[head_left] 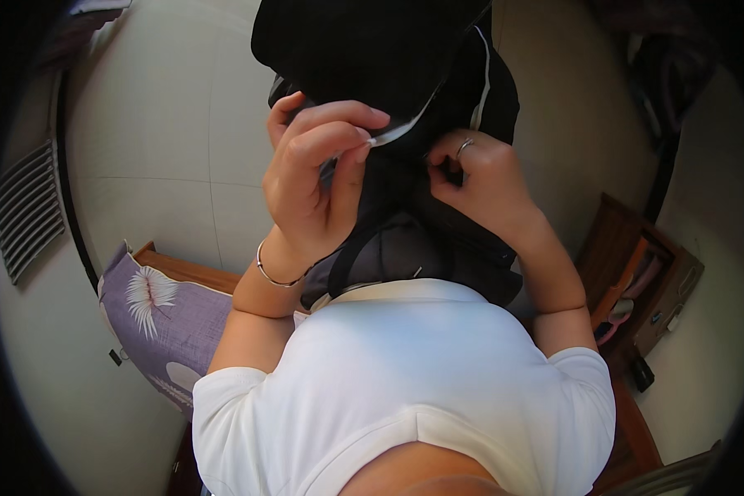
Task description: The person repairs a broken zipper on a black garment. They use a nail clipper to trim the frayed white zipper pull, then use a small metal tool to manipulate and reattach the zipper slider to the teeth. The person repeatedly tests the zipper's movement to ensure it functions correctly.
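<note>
No packages, signs or screens show here. The only thing like a label is a narrow white strip (397, 131) at the edge of the black garment (364, 50), pinched near the middle of the view; whether it bears any print cannot be told.

Two hands in view, the left hand (314, 178) and the right hand (479, 178), both on one black garment (372, 50) with one white stripe (484, 74); one ring (465, 146) on the right, one bracelet (274, 277) on the left. One purple floral pillow (165, 322); one wooden shelf unit (645, 289); one louvred vent (29, 207).
</note>
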A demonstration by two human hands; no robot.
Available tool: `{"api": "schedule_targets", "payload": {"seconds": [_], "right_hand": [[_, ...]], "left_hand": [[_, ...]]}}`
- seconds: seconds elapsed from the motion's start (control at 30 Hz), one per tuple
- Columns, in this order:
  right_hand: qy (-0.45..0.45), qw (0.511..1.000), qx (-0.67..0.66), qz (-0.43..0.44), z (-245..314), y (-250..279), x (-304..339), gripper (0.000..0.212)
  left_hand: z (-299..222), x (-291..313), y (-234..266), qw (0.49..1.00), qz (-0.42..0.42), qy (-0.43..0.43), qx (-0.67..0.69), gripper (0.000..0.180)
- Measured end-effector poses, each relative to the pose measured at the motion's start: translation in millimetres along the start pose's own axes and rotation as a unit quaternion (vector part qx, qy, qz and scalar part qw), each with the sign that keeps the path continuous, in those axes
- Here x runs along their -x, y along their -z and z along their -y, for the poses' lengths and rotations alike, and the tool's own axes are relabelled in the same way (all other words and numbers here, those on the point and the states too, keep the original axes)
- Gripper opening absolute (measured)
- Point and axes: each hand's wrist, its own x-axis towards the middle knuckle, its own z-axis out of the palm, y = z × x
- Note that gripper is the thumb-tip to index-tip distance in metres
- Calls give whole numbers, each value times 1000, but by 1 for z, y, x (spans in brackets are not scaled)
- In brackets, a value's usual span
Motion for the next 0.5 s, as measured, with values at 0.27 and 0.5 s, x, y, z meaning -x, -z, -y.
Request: {"api": "schedule_targets", "payload": {"seconds": [0.27, 0.5], "right_hand": [[-15, 839, -539, -65, 33, 31, -7, 22], [23, 785, -619, -34, 49, 28, -18, 14]], "left_hand": [[-19, -10, 0, 973, -26, 125, 192, 17], [-30, -19, 2, 954, -41, 179, 235, 16]]}}
